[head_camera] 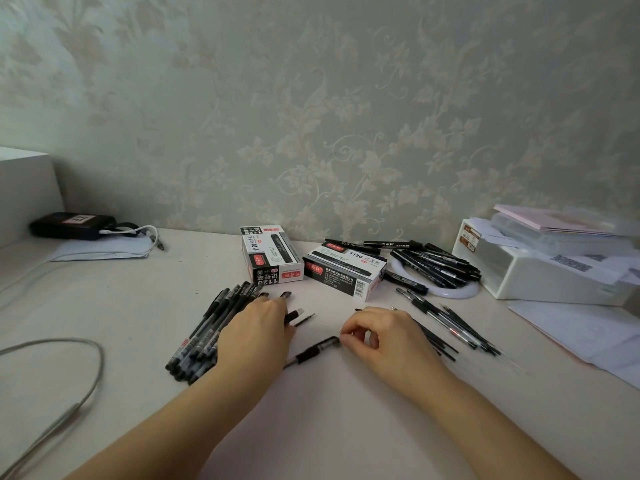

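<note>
A black gel pen body (pixel 313 351) lies slanted on the pale table between my hands. My right hand (pixel 379 337) has its fingers curled, and thumb and forefinger pinch something small and thin just off the pen's upper end. My left hand (pixel 258 329) lies palm down over a pile of capped black pens (pixel 207 332), fingers reaching toward a loose pen cap (pixel 294 315) and a thin refill (pixel 306 319); whether it grips anything is hidden. Further loose pens and refills (pixel 446 325) lie to the right of my right hand.
Two black-and-white marker boxes (pixel 272 254) (pixel 343 271) sit by the wall, with a heap of black markers (pixel 436 263) on a white ring. A white box with papers (pixel 547 265) stands at the right, a black pouch (pixel 71 225) and a grey cable (pixel 69 393) at the left.
</note>
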A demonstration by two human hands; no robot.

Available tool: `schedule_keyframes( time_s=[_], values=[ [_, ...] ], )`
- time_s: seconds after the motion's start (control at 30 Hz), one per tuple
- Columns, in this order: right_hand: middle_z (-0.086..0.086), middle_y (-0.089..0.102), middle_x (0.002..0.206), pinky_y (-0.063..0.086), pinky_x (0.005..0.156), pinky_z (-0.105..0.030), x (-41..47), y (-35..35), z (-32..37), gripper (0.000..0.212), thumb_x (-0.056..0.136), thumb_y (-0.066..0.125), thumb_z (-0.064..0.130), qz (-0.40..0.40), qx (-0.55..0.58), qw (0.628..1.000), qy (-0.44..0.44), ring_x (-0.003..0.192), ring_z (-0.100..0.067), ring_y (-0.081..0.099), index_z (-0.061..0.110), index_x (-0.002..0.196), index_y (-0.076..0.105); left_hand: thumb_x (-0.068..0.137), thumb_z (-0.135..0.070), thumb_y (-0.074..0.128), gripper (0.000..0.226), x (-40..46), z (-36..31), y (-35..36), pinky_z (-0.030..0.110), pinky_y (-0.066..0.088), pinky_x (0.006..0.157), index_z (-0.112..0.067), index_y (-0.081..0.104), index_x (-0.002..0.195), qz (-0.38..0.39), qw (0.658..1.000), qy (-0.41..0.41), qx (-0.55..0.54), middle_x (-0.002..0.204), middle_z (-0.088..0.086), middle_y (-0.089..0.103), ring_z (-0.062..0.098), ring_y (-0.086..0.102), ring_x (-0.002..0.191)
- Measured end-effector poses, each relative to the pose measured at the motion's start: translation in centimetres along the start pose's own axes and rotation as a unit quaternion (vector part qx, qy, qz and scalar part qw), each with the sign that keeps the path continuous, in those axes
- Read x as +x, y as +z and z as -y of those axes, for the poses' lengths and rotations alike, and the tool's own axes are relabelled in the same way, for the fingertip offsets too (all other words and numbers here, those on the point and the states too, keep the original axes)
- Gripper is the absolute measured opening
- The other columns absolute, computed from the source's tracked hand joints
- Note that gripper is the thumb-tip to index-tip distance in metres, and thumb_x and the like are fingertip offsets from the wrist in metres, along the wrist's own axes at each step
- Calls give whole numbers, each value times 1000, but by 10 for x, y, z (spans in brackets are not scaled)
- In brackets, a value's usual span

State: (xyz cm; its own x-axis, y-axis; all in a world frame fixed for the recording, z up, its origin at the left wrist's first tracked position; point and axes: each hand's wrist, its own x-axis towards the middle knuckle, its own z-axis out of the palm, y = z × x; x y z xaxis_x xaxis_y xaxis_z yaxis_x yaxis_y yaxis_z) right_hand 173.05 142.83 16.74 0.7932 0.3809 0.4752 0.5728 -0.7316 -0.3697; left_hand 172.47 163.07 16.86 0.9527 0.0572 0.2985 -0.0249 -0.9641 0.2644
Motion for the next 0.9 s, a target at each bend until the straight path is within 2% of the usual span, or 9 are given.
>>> schedule_keyframes(
  time_s=[0.17, 0.27, 0.37, 0.47, 0.57, 0.7, 0.8, 0.9],
  values=[
    [11, 62, 71, 40, 60, -15, 0, -1, 2, 4, 84, 73, 22, -26, 29, 999, 29, 59, -6, 52, 24, 80, 72, 99, -30, 47, 16, -2, -5, 0, 31, 41, 63, -16, 51, 107, 4, 998, 3, 60, 112, 0, 52, 22, 60, 99],
    [7, 66, 70, 45, 55, -16, 3, -1, 7, 5, 82, 77, 27, -73, 135, 983, 99, 52, -6, 52, 25, 81, 72, 100, -39, 41, 21, -3, -13, -13, 33, 48, 60, -19, 47, 104, -81, 996, 34, 12, 108, -5, 48, 20, 60, 86],
    [-3, 70, 73, 49, 54, -22, 9, -5, 13, 15, 80, 78, 35, -50, 337, 923, 177, 54, -12, 56, 23, 88, 74, 95, -44, 43, 25, -10, -25, -22, 33, 48, 55, -23, 52, 102, -145, 976, 133, -94, 102, -10, 49, 16, 57, 77],
    [-8, 71, 73, 51, 59, -22, 7, -4, 17, 25, 75, 74, 35, 0, 472, 862, 184, 58, -12, 58, 17, 93, 77, 95, -46, 42, 23, -17, -33, -17, 29, 45, 54, -26, 51, 102, -110, 974, 172, -102, 101, -12, 48, 12, 56, 79],
    [-6, 71, 70, 52, 59, -21, 9, -1, 15, 12, 84, 70, 26, -48, 487, 845, 216, 58, -10, 59, 16, 86, 77, 92, -56, 38, 28, -17, -31, -11, 29, 46, 57, -30, 46, 100, -100, 972, 180, -116, 99, -13, 45, 9, 53, 78],
    [2, 64, 62, 47, 52, -16, 13, -13, 1, 26, 98, 56, 29, -203, 504, 790, 284, 53, -5, 53, 12, 83, 67, 89, -67, 24, 37, -20, -29, -4, 32, 48, 56, -34, 40, 93, -75, 965, 228, -108, 90, -13, 48, 7, 50, 69],
    [1, 60, 59, 45, 48, -16, 13, -22, -1, 30, 100, 52, 33, -225, 554, 751, 280, 49, -7, 48, 11, 80, 61, 94, -60, 21, 30, -19, -28, 2, 31, 46, 54, -37, 41, 97, -71, 962, 235, -121, 89, -14, 49, 8, 47, 68],
    [0, 59, 58, 44, 47, -15, 14, -22, 5, 31, 101, 50, 30, -207, 581, 741, 266, 48, -6, 48, 11, 78, 61, 97, -55, 23, 24, -17, -26, 2, 28, 43, 51, -39, 41, 98, -83, 958, 231, -149, 84, -16, 50, 9, 46, 71]
  ],
)
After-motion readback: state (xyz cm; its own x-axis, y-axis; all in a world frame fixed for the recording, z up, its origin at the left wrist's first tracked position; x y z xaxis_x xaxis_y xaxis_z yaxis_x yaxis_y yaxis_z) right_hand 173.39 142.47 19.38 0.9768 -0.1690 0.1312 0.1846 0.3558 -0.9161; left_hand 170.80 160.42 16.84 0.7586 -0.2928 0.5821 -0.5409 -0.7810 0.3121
